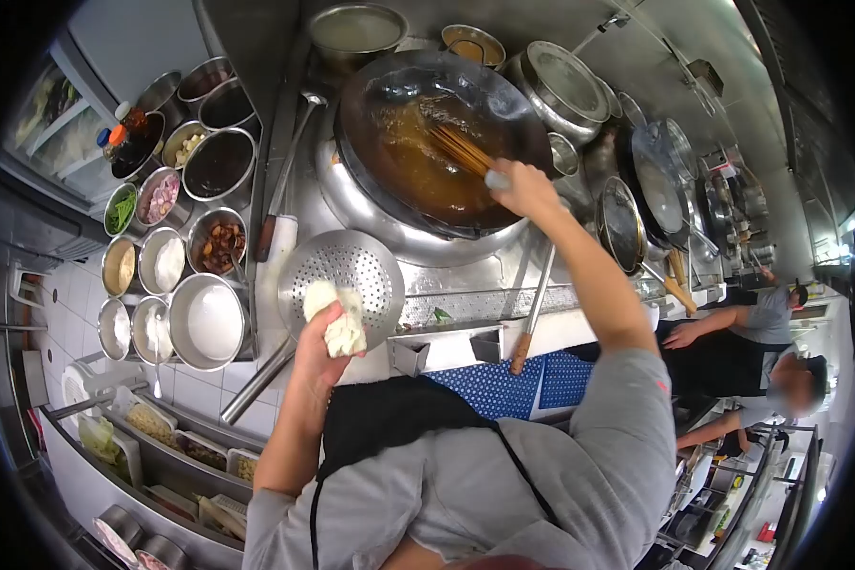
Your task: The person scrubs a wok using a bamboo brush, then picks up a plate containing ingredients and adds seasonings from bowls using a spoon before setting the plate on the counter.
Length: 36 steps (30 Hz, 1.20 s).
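My right hand [527, 190] grips a bamboo wok brush [461, 147] by its pale-bound end. Its bristles reach into the brown liquid in a large dark wok [370, 176] on the stove. My left hand [320, 353] is closed around a crumpled cream-white cloth [340, 318]. That cloth is above the bowl of a perforated metal strainer [299, 266], partly covering it; whether they touch I cannot tell. The strainer's handle [259, 382] slants toward the lower left. Left of the wok lies a long-handled ladle [290, 157].
Metal pots of ingredients and seasonings [209, 318] crowd the left side. A wooden-ended utensil [532, 313] lies along the stove front. More woks [655, 180] line the range to the right, where co-workers [750, 356] stand. A lidded pot [565, 81] sits behind.
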Tool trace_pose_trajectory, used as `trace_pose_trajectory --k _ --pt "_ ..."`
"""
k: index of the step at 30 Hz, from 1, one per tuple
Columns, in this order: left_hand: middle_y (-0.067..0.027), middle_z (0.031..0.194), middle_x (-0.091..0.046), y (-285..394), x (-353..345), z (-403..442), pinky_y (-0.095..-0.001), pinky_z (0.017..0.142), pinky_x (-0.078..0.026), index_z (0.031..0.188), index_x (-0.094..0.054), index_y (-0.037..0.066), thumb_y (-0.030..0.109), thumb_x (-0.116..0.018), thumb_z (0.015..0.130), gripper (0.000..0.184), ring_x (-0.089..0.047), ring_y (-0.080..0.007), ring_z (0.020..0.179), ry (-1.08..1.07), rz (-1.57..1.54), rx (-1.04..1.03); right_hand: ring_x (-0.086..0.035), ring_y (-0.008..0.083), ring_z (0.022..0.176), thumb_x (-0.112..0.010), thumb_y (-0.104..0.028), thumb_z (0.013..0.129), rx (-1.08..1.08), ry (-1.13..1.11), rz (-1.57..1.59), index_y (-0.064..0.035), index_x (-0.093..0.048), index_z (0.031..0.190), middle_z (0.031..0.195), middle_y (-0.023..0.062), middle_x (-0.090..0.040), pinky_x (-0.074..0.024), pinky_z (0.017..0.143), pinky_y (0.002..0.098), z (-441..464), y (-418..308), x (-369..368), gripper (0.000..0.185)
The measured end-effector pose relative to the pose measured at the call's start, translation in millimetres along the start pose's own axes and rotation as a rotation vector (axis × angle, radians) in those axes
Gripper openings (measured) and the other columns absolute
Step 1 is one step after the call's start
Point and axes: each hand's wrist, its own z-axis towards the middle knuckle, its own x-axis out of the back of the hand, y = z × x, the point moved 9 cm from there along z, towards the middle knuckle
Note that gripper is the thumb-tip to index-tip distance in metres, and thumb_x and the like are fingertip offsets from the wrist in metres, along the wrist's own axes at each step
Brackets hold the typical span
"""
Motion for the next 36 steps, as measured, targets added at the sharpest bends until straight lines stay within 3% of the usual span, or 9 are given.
trace_pose_trajectory --k 3,7,13,17,21,24,27,31,36 --pt "-0.0089 0.093 -0.069 8.3 5.7 -1.2 -0.04 0.049 -0.055 0.119 -0.059 0.007 0.034 -0.062 0.093 0.037 -0.07 -0.0238 0.075 -0.01 0.001 -0.042 -0.065 0.0361 0.111 -0.069 -0.024 0.079 -0.011 0.145 -0.136 -0.0205 -0.065 0.127 0.117 0.0198 -0.069 -0.0525 0.097 0.0452 48.3 42.7 4.8 0.048" --pt "-0.0085 0.09 -0.069 8.9 -7.1 7.8 -0.0395 0.051 -0.056 0.118 -0.059 0.007 0.034 -0.061 0.094 0.035 -0.07 -0.0234 0.075 -0.001 0.039 -0.034 -0.065 0.0339 0.113 -0.066 -0.023 0.081 -0.238 0.063 0.387 -0.0191 -0.067 0.126 0.12 0.018 -0.069 -0.0514 0.099 0.0439 79.7 -3.9 28.7 0.045" --pt "-0.0116 0.091 -0.069 0.2 -5.0 5.1 -0.0395 0.052 -0.056 0.121 -0.058 0.005 0.036 -0.058 0.096 0.04 -0.069 -0.0243 0.075 0.017 0.096 -0.004 -0.065 0.0386 0.112 -0.068 -0.022 0.081 0.113 0.049 0.115 -0.0186 -0.063 0.13 0.12 0.0205 -0.067 -0.0513 0.1 0.046 19.1 -36.0 -4.4 0.049" --pt "-0.0129 0.095 -0.068 9.0 6.6 -3.0 -0.0403 0.063 -0.058 0.122 -0.058 0.003 0.036 -0.059 0.095 0.043 -0.069 -0.0264 0.079 0.035 0.081 -0.067 -0.066 0.0379 0.11 -0.068 -0.026 0.083 0.011 0.149 0.002 -0.0183 -0.067 0.124 0.12 0.0189 -0.068 -0.0522 0.099 0.0456 67.7 11.2 -4.4 0.043" --pt "-0.0114 0.095 -0.068 1.7 -19.5 32.4 -0.0428 0.069 -0.058 0.117 -0.059 0.007 0.044 -0.058 0.096 0.043 -0.068 -0.027 0.084 -0.002 0.211 -0.083 -0.073 0.0298 0.089 -0.075 -0.026 0.075 -0.18 0.035 0.501 -0.0103 -0.075 0.103 0.102 0.0156 -0.074 -0.0611 0.061 0.0414 83.5 -51.1 37.2 0.032" --pt "-0.0075 0.097 -0.069 -5.1 -93.0 49.2 -0.0428 0.068 -0.058 0.117 -0.06 0.013 0.062 -0.042 0.099 0.055 -0.068 -0.0236 0.085 0.046 0.364 0.014 -0.073 0.0316 0.091 -0.079 -0.026 0.071 -0.111 0.019 0.488 -0.0109 -0.073 0.11 0.105 0.0172 -0.073 -0.0638 0.059 0.0415 59.1 -96.3 26.2 0.042" --pt "-0.0064 0.099 -0.069 -28.1 -128.5 97.2 -0.0432 0.067 -0.058 0.118 -0.06 0.016 0.07 -0.03 0.098 0.065 -0.067 -0.0215 0.085 -0.07 0.333 0.151 -0.072 0.0349 0.094 -0.078 -0.024 0.071 0.024 -0.042 0.49 -0.0123 -0.071 0.116 0.111 0.0184 -0.072 -0.062 0.073 0.0449 2.5 -107.6 18.2 0.048" --pt "-0.0041 0.1 -0.066 -41.4 -151.7 120.4 -0.0418 0.07 -0.055 0.115 -0.06 0.018 0.06 -0.049 0.097 0.047 -0.063 -0.021 0.086 -0.044 0.316 0.182 -0.07 0.0347 0.101 -0.077 -0.025 0.07 0.265 -0.172 0.129 -0.0104 -0.067 0.126 0.111 0.0209 -0.071 -0.0559 0.089 0.0418 -58.9 -61.8 22.2 0.058" --pt "-0.0027 0.101 -0.064 -41.8 -154.9 138.1 -0.0457 0.076 -0.056 0.113 -0.057 0.018 0.046 -0.059 0.096 0.034 -0.061 -0.021 0.091 0.088 0.139 0.186 -0.069 0.0363 0.104 -0.073 -0.014 0.074 0.068 -0.069 -0.286 -0.0054 -0.07 0.11 0.111 0.0183 -0.071 -0.0564 0.09 0.045 -38.4 41.8 38.6 0.036"
